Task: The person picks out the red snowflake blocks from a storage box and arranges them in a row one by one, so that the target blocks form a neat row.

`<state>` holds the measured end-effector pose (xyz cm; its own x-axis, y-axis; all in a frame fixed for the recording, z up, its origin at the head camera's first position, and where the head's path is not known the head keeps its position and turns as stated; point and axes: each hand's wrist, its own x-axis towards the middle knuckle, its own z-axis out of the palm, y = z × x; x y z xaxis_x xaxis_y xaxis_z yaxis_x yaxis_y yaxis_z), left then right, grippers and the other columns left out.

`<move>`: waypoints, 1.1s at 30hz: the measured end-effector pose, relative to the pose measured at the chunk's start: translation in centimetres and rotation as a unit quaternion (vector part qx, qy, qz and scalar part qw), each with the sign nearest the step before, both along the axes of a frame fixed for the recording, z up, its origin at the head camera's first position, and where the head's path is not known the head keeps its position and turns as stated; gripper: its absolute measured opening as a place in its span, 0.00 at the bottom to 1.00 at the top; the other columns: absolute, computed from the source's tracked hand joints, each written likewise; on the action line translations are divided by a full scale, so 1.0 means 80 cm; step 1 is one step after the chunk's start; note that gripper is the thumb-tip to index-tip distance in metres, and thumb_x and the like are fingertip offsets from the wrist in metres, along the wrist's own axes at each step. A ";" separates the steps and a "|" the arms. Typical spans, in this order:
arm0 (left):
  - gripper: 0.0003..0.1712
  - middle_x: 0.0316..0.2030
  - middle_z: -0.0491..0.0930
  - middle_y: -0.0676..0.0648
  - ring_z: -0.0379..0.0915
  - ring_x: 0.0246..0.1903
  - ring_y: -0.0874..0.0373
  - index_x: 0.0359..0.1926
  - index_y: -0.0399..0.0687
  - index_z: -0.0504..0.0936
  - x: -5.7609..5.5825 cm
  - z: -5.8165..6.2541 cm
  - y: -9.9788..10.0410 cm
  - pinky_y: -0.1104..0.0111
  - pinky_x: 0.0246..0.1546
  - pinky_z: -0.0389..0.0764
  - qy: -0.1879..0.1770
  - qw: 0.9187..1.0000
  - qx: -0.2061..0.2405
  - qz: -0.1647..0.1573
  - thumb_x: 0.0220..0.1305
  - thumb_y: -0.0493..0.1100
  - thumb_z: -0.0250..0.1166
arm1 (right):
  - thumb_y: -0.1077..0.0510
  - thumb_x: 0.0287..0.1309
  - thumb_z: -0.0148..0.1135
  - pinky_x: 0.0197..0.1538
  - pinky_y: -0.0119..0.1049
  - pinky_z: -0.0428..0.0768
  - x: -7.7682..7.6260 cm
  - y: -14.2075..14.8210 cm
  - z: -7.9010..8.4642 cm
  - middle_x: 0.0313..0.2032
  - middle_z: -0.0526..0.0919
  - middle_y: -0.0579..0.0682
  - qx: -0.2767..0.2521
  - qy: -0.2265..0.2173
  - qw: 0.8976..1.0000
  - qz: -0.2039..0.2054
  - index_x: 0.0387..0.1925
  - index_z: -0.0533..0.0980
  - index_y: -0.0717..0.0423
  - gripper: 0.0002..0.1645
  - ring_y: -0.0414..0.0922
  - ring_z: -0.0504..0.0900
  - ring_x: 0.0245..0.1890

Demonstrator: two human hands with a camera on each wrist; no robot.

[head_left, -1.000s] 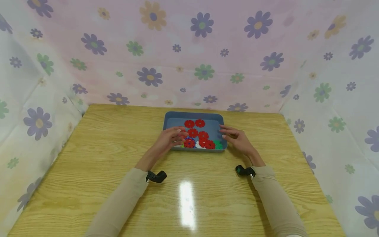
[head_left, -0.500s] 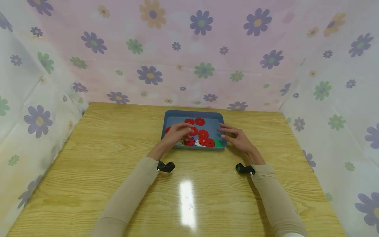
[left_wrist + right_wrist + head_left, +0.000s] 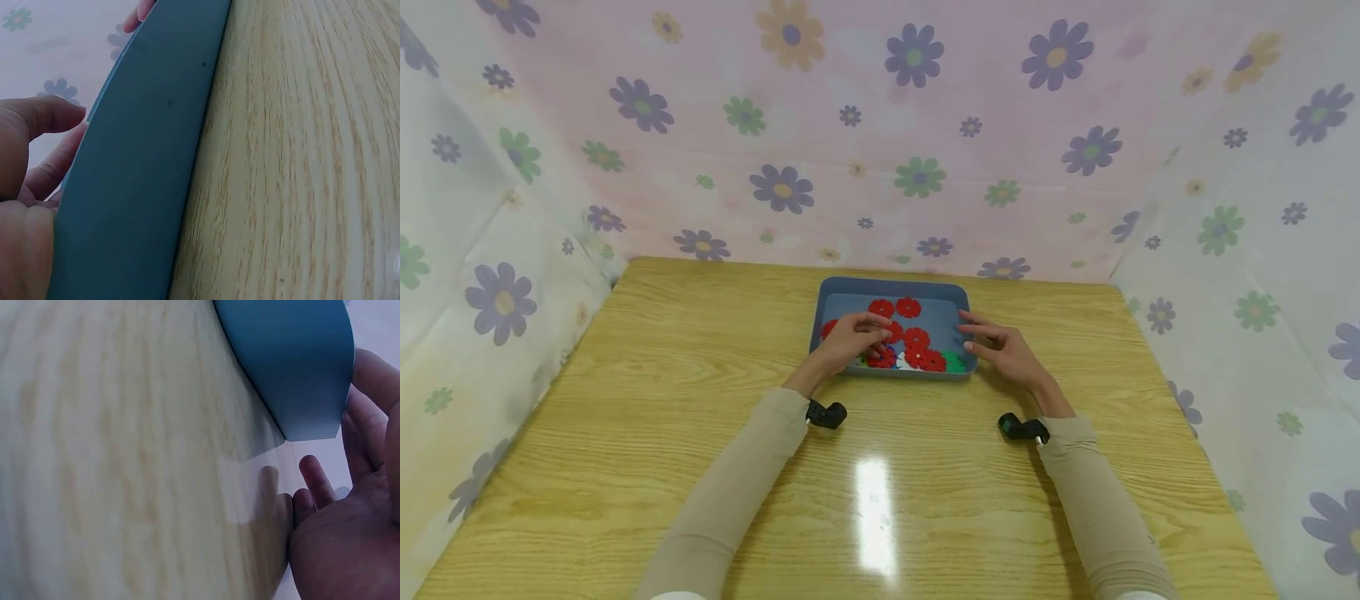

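A blue-grey tray holds several red flower-shaped plastic discs, with a green disc in its near right corner and a white disc near the front wall. A bit of blue shows around one red disc at the front. My left hand reaches over the tray's left part, fingers loosely bent above the red discs; in the left wrist view the tray wall partly hides it. My right hand stays at the right rim, fingers spread and relaxed. Seen from the right wrist, its fingers lie along the tray's outer corner.
The tray stands on a wood-grain table towards its far side. Flower-printed cloth hangs behind and on both sides. A black wrist camera sits on the left wrist and another black camera on the right.
My left hand has moved right and slightly forward, further over the discs, uncovering a red disc at the tray's left. My right hand has kept its place at the right rim.
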<state>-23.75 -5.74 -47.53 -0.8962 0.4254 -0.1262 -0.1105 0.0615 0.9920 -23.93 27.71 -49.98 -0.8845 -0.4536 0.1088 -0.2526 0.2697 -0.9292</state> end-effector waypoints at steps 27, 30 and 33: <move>0.17 0.45 0.86 0.38 0.81 0.44 0.47 0.50 0.35 0.86 0.016 0.002 0.010 0.62 0.40 0.85 0.087 0.986 -0.138 0.037 0.58 0.31 0.75 | 0.66 0.68 0.63 0.68 0.20 0.63 -0.002 -0.001 -0.001 0.75 0.63 0.61 -0.034 -0.011 0.999 0.006 0.62 0.75 0.73 0.24 0.52 0.52 0.79; 0.17 0.44 0.87 0.39 0.81 0.45 0.48 0.49 0.35 0.86 0.016 0.001 0.011 0.61 0.41 0.85 0.086 0.985 -0.142 0.040 0.57 0.32 0.76 | 0.66 0.68 0.63 0.68 0.20 0.63 -0.003 0.000 -0.001 0.75 0.63 0.61 -0.033 -0.011 0.999 0.004 0.62 0.75 0.73 0.23 0.52 0.53 0.79; 0.16 0.43 0.87 0.40 0.81 0.43 0.49 0.48 0.36 0.87 0.015 0.000 0.012 0.63 0.39 0.85 0.092 0.985 -0.140 0.042 0.57 0.32 0.76 | 0.67 0.68 0.63 0.69 0.20 0.63 -0.003 0.001 -0.002 0.75 0.63 0.61 -0.034 -0.012 0.999 0.004 0.62 0.75 0.73 0.23 0.51 0.53 0.79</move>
<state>-22.56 -4.78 -47.55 -0.9457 0.3193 -0.0612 0.0521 0.3346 0.9409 -24.17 27.78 -50.17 -0.8839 -0.4524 0.1185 -0.2314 0.2030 -0.9514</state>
